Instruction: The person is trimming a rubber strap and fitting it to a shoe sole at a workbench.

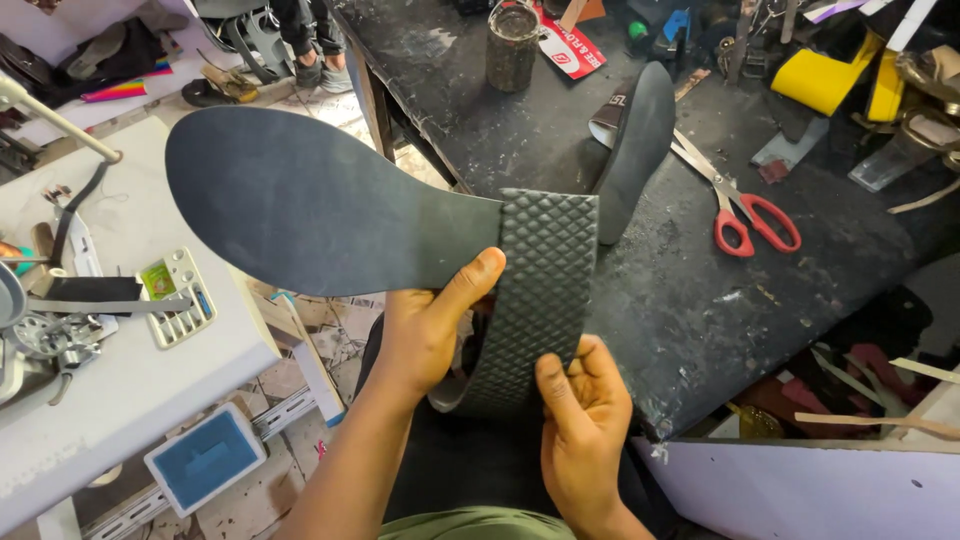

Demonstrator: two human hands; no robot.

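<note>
left hand [425, 330] pinches dark insole [310, 205] | right hand [585, 425] presses quilted strap [540, 300] wrapped across its waist, above the workbench [600, 160] edge | we'd keep strap square; tension even; scissors [745, 215] beside

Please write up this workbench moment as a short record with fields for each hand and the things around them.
Left hand: grips dark flat sole, thumb on it
Right hand: holds quilted black strap
Strap position: wrapped across the sole's middle
Bench: dark, stained
Scissors: red handles, lying on bench
Tin can: upright on bench
</note>
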